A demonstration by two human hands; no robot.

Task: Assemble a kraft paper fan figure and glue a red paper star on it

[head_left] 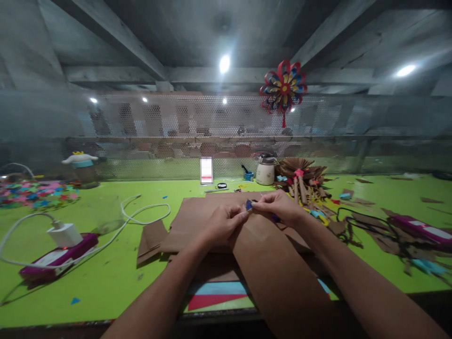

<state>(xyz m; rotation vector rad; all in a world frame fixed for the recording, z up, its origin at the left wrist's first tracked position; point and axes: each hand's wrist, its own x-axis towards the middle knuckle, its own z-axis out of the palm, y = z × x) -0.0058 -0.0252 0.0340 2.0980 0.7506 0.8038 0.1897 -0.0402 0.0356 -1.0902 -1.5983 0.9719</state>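
Observation:
Over the brown paper my hands meet at a small dark blue piece, perhaps folded paper. My right hand pinches it between thumb and fingers. My left hand is closed in a pinch at its other side, thumb tip against the piece. From beneath both hands a long brown paper strip runs down toward me. Flat brown paper sheets lie under the hands, and a folded brown piece is at the left. Light blue paper and red paper show below the strip.
On the green table, a purple power strip with a white charger and cable lies left. Star-shaped paper pieces are heaped behind it. A lit phone, a lidded jar and brown paper scraps stand farther back.

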